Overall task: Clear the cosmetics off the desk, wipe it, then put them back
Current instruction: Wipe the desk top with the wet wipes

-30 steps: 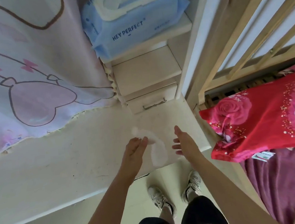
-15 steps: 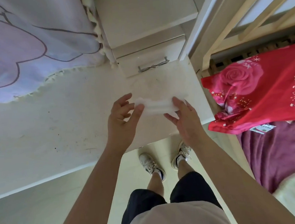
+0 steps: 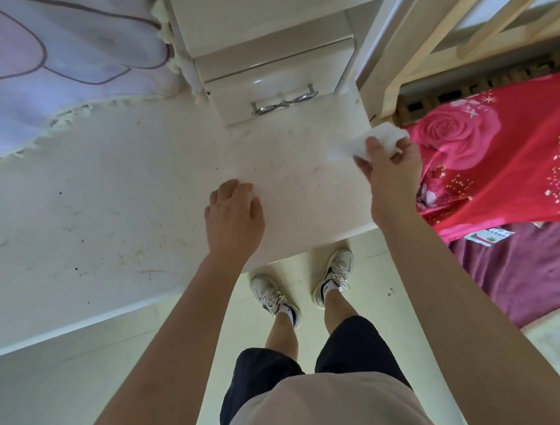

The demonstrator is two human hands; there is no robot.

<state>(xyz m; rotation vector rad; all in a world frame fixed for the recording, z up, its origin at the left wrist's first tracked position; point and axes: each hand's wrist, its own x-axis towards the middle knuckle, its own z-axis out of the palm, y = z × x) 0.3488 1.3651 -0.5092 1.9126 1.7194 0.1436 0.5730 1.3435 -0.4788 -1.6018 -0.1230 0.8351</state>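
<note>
The white desk [image 3: 120, 198] carries no cosmetics, only dark specks and smudges on its left half. A crumpled white wet wipe [image 3: 363, 142] is pinched in my right hand [image 3: 389, 167] at the desk's right edge. My left hand [image 3: 233, 216] lies palm down on the desktop near the front edge, fingers curled under, with nothing visible in it.
A small white drawer unit [image 3: 281, 78] with a metal handle stands at the back of the desk. A pink-printed cloth [image 3: 45, 53] hangs at the back left. To the right are a wooden bed frame [image 3: 426, 40] and a red rose blanket [image 3: 501, 148].
Both hands held the wipe stretched between them; now only my right hand has it, bunched and moved to the desk's right edge. My left hand let go and dropped onto the desktop.
</note>
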